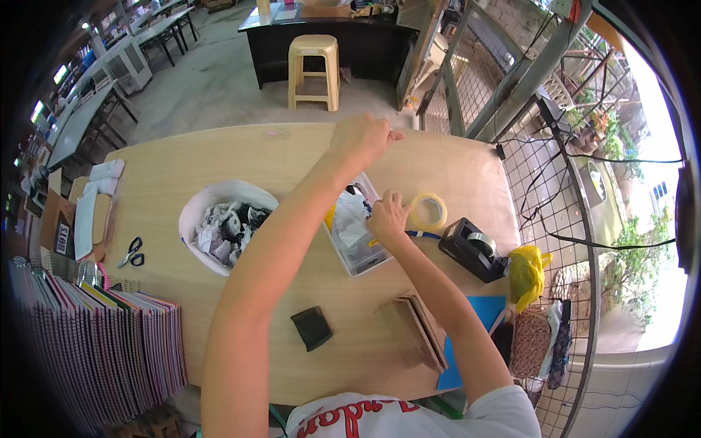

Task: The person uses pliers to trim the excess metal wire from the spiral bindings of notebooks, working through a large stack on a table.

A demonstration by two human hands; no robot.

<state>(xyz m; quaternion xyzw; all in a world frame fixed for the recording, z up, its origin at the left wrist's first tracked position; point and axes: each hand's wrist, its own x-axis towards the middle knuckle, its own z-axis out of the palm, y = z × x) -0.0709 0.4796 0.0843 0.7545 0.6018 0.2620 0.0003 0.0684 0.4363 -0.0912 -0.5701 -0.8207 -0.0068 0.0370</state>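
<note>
My left hand [361,139] is raised over the far middle of the wooden table [182,175], fingers closed with the fingertips pinched toward the right; nothing clear shows between them. My right hand [387,217] sits lower, on the right edge of a clear plastic box [355,244] of small dark and white items. Its bent fingers reach a yellowish tape roll [428,212] lying flat just to its right. Whether that hand grips anything is hidden. A blue pen-like thing [422,234] lies beside my right wrist.
A white bag of paper scraps [219,226] lies left of the box, with scissors [132,252] further left. A black tape dispenser [473,248], yellow bag [527,271], small black pad [312,328], stacked boards [416,332], notebooks [102,343] and beige stool [314,69] surround them.
</note>
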